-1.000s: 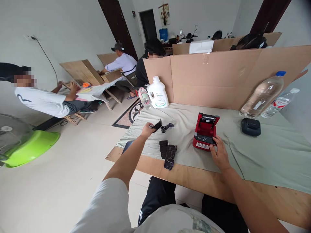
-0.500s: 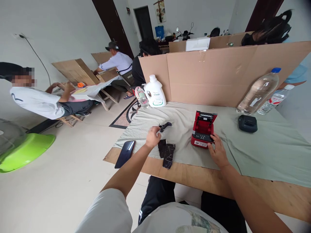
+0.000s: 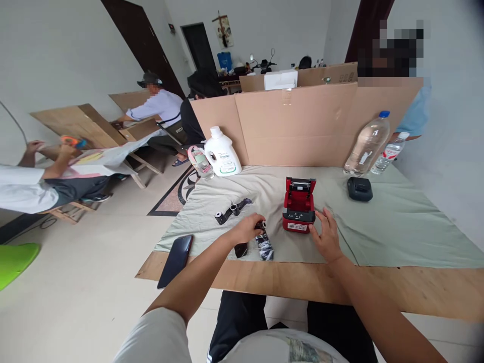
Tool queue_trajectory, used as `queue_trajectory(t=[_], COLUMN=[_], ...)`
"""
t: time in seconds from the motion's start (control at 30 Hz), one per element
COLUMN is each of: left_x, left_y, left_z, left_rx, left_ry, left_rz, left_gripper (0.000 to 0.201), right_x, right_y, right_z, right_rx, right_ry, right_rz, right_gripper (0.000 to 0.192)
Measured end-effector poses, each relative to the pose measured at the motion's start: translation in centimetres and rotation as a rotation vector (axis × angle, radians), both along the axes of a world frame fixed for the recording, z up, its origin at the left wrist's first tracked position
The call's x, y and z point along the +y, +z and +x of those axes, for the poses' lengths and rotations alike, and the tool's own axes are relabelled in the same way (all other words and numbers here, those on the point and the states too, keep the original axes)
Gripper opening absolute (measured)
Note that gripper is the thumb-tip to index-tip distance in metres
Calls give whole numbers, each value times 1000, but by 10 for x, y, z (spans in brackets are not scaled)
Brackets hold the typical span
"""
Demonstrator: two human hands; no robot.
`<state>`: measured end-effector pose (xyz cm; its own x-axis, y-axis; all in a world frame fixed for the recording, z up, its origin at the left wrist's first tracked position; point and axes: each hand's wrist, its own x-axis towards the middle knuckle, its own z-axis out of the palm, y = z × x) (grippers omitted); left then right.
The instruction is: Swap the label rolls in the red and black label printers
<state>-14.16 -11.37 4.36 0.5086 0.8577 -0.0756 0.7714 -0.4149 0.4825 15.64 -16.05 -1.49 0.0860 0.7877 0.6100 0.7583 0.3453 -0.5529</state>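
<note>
A small red printer (image 3: 298,205) stands on the green cloth with its lid up. My right hand (image 3: 325,238) rests just right of its front corner, fingers spread and holding nothing. My left hand (image 3: 246,230) is curled over a small dark roll (image 3: 260,224) in front of the printer. Crumpled dark wrapper pieces (image 3: 265,248) lie right below that hand. Two more black rolls joined by a dark strip (image 3: 231,212) lie on the cloth further back left.
A dark phone (image 3: 176,253) lies at the table's left front corner. A white jug (image 3: 222,154), a small bottle (image 3: 200,162), two clear bottles (image 3: 366,143) and a black device (image 3: 359,189) stand along the cardboard partition (image 3: 302,126). Other people sit at tables to the left and behind.
My left hand put down the dark strip it held at the back left and came forward to the roll by the wrapper pieces. My right hand slid off the printer's front and spread.
</note>
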Motion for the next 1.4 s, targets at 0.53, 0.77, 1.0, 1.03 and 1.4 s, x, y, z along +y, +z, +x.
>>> queue_trajectory(t=[0.53, 0.77, 1.0, 1.03, 1.4], left_x=[94, 100, 112, 113, 116], left_y=[7, 1, 0, -1, 0], left_z=[136, 152, 162, 163, 160], left_rx=[-292, 47, 312, 331, 307], left_ry=[-143, -149, -244, -245, -321], left_rz=[-100, 54, 144, 151, 115], left_gripper=[36, 38, 31, 30, 33], right_x=[9, 13, 6, 4, 4], right_y=[15, 28, 47, 47, 38], right_z=[-44, -39, -41, -41, -39], right_rx=[794, 424, -54, -114, -301], right_ry=[140, 31, -41, -40, -56], right_rz=[-443, -463, -463, -436, -151], right_gripper=[43, 21, 21, 22, 15])
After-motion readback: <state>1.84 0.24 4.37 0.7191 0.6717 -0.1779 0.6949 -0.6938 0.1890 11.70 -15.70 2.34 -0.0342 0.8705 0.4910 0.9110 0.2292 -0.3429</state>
